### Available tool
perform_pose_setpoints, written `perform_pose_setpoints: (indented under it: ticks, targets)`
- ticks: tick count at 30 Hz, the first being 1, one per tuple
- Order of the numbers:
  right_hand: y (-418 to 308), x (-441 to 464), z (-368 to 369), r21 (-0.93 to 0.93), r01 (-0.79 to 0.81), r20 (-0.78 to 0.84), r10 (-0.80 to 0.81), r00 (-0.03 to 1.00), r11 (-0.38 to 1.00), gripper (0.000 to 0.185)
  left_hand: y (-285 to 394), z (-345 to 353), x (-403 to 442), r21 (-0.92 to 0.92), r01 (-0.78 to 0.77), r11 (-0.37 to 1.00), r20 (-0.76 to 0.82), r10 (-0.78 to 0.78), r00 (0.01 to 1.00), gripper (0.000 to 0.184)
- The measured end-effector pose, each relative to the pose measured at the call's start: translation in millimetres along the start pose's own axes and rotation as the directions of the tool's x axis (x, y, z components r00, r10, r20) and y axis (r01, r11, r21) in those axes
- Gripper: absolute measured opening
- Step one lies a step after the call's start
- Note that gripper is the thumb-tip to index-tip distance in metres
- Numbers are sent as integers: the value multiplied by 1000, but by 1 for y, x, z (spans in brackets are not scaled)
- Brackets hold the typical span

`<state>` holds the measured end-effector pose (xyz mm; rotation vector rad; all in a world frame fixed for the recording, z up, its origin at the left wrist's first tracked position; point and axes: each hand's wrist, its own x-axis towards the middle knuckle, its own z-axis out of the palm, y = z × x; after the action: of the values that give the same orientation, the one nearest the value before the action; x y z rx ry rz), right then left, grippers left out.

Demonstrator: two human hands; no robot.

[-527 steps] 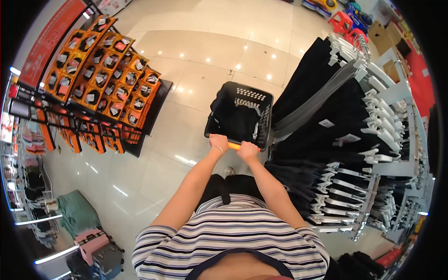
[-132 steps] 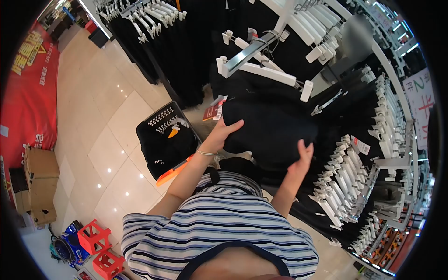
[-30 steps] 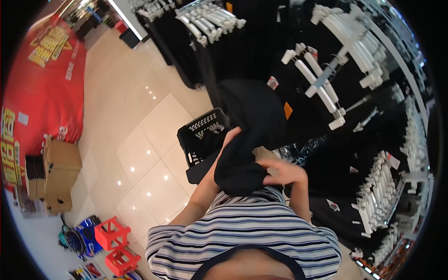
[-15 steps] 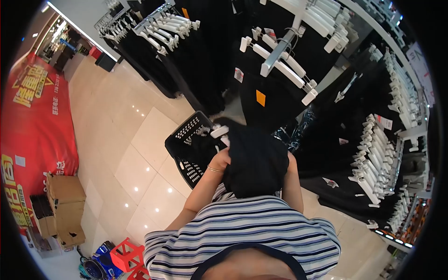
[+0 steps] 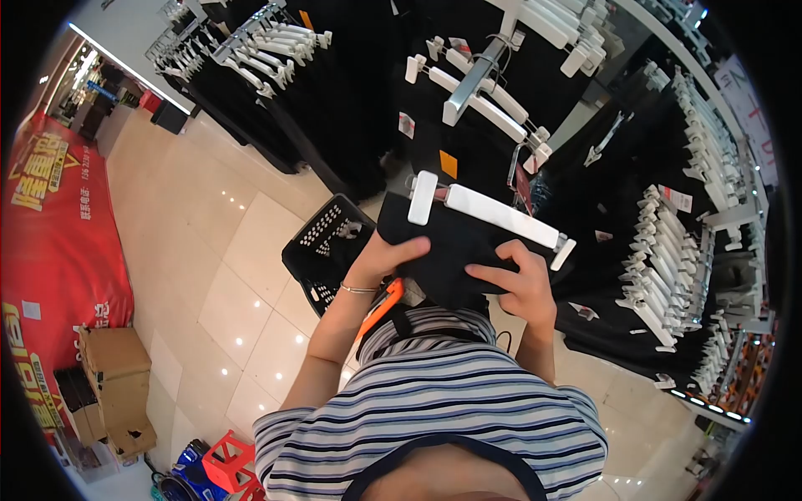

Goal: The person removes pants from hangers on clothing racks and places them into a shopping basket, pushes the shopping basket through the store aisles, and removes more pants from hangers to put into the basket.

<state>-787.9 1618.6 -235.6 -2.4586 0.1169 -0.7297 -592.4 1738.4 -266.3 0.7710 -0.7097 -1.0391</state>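
Observation:
A folded black garment [image 5: 443, 267] is held in front of my waist, clipped along its far edge to a white clip hanger [image 5: 505, 214]. My left hand [image 5: 380, 257] grips the cloth's left side, thumb on top and the other fingers hidden under it. On the right side, my right hand [image 5: 526, 284] pinches the same cloth, its thumb and a bent finger showing on top. Beyond the left hand stands a black perforated basket [image 5: 292, 255] with dark cloth inside. An orange strip-like item [image 5: 380, 311] shows by my waist, partly hidden.
Ahead, a metal rack arm [image 5: 469, 90] carries black garments on white hangers. More hangers [image 5: 656, 267] line the right side, and another rack [image 5: 267, 50] stands at the far left. Cardboard boxes [image 5: 117, 376] and a red stool [image 5: 227, 461] lie at the lower left.
The bunched black garment now lies flatter, with the white hanger brought across its far edge. Both hands have come up onto the cloth, and the orange item has come into view.

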Motion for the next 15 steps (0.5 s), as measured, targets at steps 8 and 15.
perform_pose_setpoints:
  ticks: [8,15]
  targets:
    - [-2,-27,1,30,-243,-179,244,953,970,43,-21,-7,1,-150,-31,988,-299,-15,954,33]
    - [8,-40,21,882,-198,-54,511,858,427,64,-50,32,-12,601,-393,696,91,429,899,33]
